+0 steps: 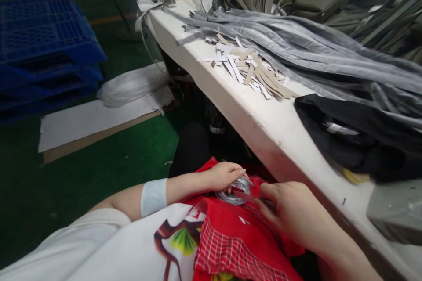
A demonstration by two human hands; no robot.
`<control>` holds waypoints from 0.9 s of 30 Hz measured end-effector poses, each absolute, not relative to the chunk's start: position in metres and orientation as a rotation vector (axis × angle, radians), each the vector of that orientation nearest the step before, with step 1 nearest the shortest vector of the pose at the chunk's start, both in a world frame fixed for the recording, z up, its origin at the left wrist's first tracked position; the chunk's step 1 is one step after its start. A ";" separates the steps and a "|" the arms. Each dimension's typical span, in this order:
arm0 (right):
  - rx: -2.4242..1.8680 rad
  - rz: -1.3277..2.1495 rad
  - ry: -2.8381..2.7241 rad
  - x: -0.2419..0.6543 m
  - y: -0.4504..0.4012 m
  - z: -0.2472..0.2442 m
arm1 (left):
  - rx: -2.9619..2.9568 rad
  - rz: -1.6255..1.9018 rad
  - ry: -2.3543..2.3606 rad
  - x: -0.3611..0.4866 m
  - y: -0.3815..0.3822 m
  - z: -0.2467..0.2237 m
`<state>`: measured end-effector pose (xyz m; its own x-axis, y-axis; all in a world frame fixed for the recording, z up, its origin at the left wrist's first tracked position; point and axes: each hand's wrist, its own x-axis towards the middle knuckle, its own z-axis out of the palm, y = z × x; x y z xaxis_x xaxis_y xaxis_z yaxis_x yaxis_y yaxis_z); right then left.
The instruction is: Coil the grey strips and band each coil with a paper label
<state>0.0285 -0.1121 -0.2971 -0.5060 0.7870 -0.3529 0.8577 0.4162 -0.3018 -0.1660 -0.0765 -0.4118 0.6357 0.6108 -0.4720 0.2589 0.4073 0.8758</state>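
Observation:
In my lap lies a coil of shiny clear-grey cord (231,197), resting on a red apron (231,228) with a checked pocket. My left hand (227,174) is closed over the top of this coil, its fingers curled onto the loops. To the right, my right hand (285,206) pinches a thin flat strip (244,195) that points left across the coil. The strip looks reddish against the apron, and its exact kind cannot be made out. Part of the coil is hidden under my left fingers.
A white table (231,101) runs along my right, bearing cut paper strips (253,68), long plastic-wrapped strips (296,48) and a black cloth (356,136). On the green floor lie a white board (82,123) and a white bundle (132,85). Blue pallets (49,35) are stacked at left.

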 end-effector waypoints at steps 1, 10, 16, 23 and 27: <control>1.477 -0.597 2.523 0.026 -0.113 -0.299 | 1.174 0.259 0.909 -0.166 -0.077 -0.412; 1.378 -0.367 2.486 0.001 -0.120 -0.305 | 1.250 0.193 0.974 -0.167 -0.078 -0.407; 1.410 -0.340 2.523 -0.002 -0.126 -0.315 | 1.281 0.195 0.982 -0.166 -0.078 -0.404; 1.382 -0.349 2.523 -0.008 -0.129 -0.326 | 1.323 0.248 0.970 -0.164 -0.080 -0.401; 1.477 -0.364 2.501 -0.010 -0.119 -0.338 | 1.500 0.332 0.978 -0.163 -0.079 -0.398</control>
